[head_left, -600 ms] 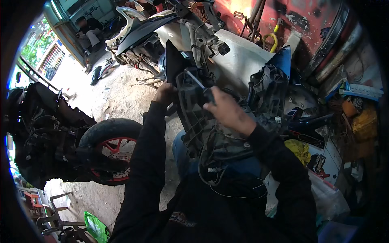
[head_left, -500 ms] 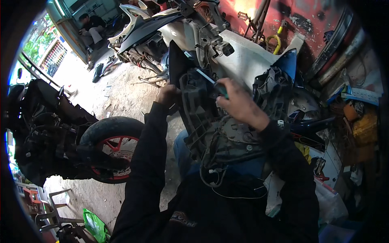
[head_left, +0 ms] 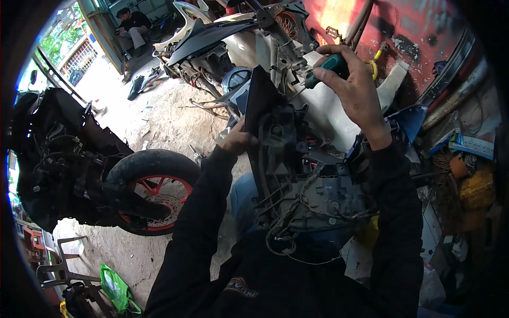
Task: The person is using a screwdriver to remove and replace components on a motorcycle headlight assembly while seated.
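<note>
A large black plastic motorcycle fairing assembly (head_left: 275,139) rests over my lap, with wiring running along its lower part. My left hand (head_left: 238,141) is closed round its left edge, below a pointed black panel; the fingertips are hidden behind it. Up at the right, my right hand (head_left: 352,85) grips the green handle of a screwdriver (head_left: 333,70). Its thin shaft slants down and left toward the upper part of the assembly. Whether the tip touches a screw is too small to tell.
To the left stands a motorcycle wheel (head_left: 154,191) with a red rim, joined to a dark bike. A partly stripped motorcycle (head_left: 212,45) is ahead. A person (head_left: 133,29) sits at the far left. Behind the chair (head_left: 66,270) lies a green bag (head_left: 116,289). A red wall (head_left: 392,26) closes the right.
My right hand has risen up and right with the screwdriver, whose shaft now points down-left instead of up-left. The assembly has tilted and shifted right, my left hand still on its edge.
</note>
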The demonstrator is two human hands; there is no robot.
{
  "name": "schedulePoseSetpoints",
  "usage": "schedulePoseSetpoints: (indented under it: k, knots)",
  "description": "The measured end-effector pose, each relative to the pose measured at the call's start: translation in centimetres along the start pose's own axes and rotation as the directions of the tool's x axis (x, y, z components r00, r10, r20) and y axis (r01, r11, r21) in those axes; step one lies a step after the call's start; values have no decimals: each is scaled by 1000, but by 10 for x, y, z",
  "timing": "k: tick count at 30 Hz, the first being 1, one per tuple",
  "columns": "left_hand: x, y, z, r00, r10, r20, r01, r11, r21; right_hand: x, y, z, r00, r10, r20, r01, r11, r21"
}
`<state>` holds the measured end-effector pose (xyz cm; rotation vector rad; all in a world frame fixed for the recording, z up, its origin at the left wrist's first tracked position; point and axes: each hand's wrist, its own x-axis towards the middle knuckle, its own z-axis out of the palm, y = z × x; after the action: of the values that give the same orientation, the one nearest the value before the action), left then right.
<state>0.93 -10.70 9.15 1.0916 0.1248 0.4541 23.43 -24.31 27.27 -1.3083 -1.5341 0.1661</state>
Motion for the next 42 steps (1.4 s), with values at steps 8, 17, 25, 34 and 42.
schedulePoseSetpoints:
  k: [8,17,25,34,42]
  knots:
    - [1,3,13,1000,22,-7,-21,994,107,10,-4,4,997,-62,47,67,989,-128]
    - [1,1,12,999,30,46,-33,997,69,10,-11,3,995,-80,57,87,987,-136]
    - [-4,5,22,1000,27,5,-27,987,157,8,-16,7,992,-109,57,117,981,-152]
    - [-3,0,18,997,72,32,-75,988,138,14,-26,7,991,-111,73,126,956,-265]
    - [-6,29,52,994,81,78,-92,985,147,29,-36,15,962,-241,128,273,828,-489]
